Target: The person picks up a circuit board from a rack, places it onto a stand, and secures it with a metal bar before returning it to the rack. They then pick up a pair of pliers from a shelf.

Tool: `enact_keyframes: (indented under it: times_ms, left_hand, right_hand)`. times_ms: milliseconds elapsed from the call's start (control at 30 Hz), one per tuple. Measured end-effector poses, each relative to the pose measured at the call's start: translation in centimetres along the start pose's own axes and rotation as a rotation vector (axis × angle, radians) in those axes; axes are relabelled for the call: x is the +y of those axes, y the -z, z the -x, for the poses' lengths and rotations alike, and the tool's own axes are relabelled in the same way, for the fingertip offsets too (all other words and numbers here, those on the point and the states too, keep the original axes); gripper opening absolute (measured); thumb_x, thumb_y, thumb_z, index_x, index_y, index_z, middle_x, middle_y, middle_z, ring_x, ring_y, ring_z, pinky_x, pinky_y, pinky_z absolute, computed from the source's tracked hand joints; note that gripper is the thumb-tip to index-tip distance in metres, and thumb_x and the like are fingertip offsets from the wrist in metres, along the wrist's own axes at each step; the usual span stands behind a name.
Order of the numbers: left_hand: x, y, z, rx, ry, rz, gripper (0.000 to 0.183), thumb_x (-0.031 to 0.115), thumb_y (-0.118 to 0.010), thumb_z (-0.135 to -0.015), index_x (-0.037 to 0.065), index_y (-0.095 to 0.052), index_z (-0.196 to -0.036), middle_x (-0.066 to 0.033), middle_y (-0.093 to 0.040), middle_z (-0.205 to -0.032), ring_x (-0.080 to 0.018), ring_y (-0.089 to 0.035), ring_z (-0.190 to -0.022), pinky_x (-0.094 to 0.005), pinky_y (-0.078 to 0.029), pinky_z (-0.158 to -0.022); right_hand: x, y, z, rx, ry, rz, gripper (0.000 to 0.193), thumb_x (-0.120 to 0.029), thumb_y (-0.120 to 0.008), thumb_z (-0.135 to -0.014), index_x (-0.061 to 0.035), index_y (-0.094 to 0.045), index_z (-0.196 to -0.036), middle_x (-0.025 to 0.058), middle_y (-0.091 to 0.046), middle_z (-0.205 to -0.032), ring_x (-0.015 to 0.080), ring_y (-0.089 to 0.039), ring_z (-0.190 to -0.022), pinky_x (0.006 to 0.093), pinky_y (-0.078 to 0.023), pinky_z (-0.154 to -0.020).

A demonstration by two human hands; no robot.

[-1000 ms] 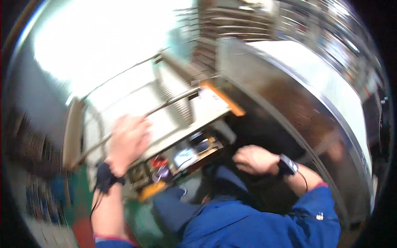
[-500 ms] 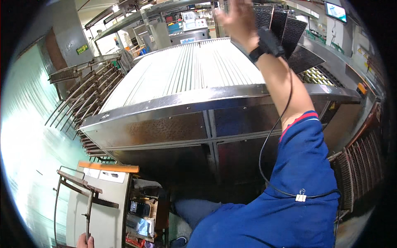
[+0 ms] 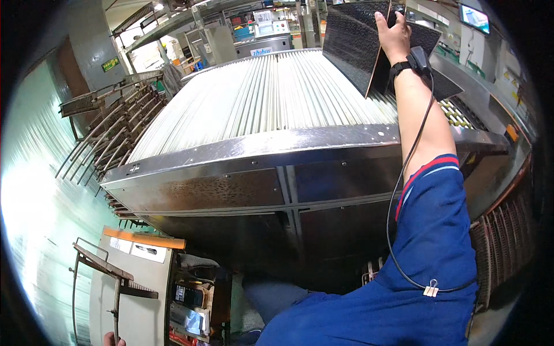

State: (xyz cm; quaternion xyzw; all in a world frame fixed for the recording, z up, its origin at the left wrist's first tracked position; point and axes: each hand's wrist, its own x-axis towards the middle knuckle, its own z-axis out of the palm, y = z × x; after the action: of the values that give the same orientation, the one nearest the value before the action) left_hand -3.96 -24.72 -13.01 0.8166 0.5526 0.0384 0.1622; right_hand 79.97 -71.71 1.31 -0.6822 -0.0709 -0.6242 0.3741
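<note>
One wide roller conveyor [image 3: 271, 98] of pale ribs fills the view above a steel housing [image 3: 254, 173]. Over its far right end, one dark sheet [image 3: 352, 40] stands tilted, the right hand [image 3: 393, 36] with fingers clenched on its edge. One cart [image 3: 135, 277] lower left; the left hand [image 3: 111, 339] barely shows, grip unclear.

A wide bed of pale metal rollers [image 3: 271, 98] is seen above a steel front panel [image 3: 242, 190]. A rack of slanted bars [image 3: 115, 135] is set to its left. A grey cart [image 3: 135, 288] with an orange strip is placed below. A control cabinet [image 3: 271, 32] is visible behind, and a screen [image 3: 476, 17] is mounted at upper right.
</note>
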Motion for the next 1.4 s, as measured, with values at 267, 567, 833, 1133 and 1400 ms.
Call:
enact_keyframes:
  times_ms: [267,567,833,1133,1400]
  left_hand:
    - [1.6,-0.2,0.1,0.036,0.019,-0.022,0.060,0.035,-0.065,-0.093,-0.003,-0.050,-0.136,-0.0220,-0.057,-0.136,-0.0304,-0.055,-0.127,-0.0373,-0.040,-0.107]
    - [0.6,0.0,0.1,0.051,0.044,0.094,0.055,0.025,-0.069,-0.091,-0.003,-0.052,-0.135,-0.0226,-0.059,-0.132,-0.0279,-0.057,-0.123,-0.0369,-0.044,-0.103]
    - [1.7,-0.1,0.2,0.039,0.054,0.012,0.053,0.027,-0.067,-0.093,-0.002,-0.053,-0.135,-0.0219,-0.060,-0.131,-0.0295,-0.057,-0.123,-0.0376,-0.044,-0.103]
    - [1.7,-0.2,0.7,0.070,-0.022,-0.056,0.050,0.031,-0.063,-0.094,0.001,-0.054,-0.134,-0.0243,-0.062,-0.125,-0.0348,-0.061,-0.117,-0.0401,-0.047,-0.098]
    - [-0.1,-3.9,0.8,0.472,-0.225,-0.214,0.027,0.027,-0.054,-0.098,0.001,-0.059,-0.096,-0.0204,-0.058,-0.083,-0.0402,-0.056,-0.079,-0.0458,-0.042,-0.068]
  right_hand:
    - [0.2,-3.3,1.7,-0.082,-0.095,0.045,0.053,-0.052,-0.066,-0.083,-0.0073,-0.066,-0.111,0.0260,-0.068,-0.108,0.0429,-0.063,-0.107,0.0480,-0.049,-0.093]
    - [2.2,-4.9,1.2,-0.318,-0.019,0.182,0.064,-0.055,-0.052,-0.090,0.0043,-0.067,-0.107,0.0316,-0.064,-0.113,0.0454,-0.059,-0.113,0.0486,-0.046,-0.098]
    - [-1.8,-1.0,-3.1,-0.228,-0.034,0.260,0.056,-0.056,-0.056,-0.091,-0.0074,-0.069,-0.114,0.0192,-0.070,-0.109,0.0377,-0.065,-0.106,0.0442,-0.047,-0.093]
    - [-9.3,0.1,0.1,0.044,0.064,-0.497,0.027,-0.023,-0.065,-0.091,-0.0004,-0.068,-0.106,0.0103,-0.072,-0.090,0.0202,-0.067,-0.083,0.0359,-0.051,-0.075]
    - [-12.4,0.0,0.7,-0.264,-0.164,-0.760,0.048,-0.047,-0.064,-0.091,-0.0059,-0.070,-0.114,0.0086,-0.072,-0.108,0.0251,-0.066,-0.103,0.0373,-0.048,-0.090]
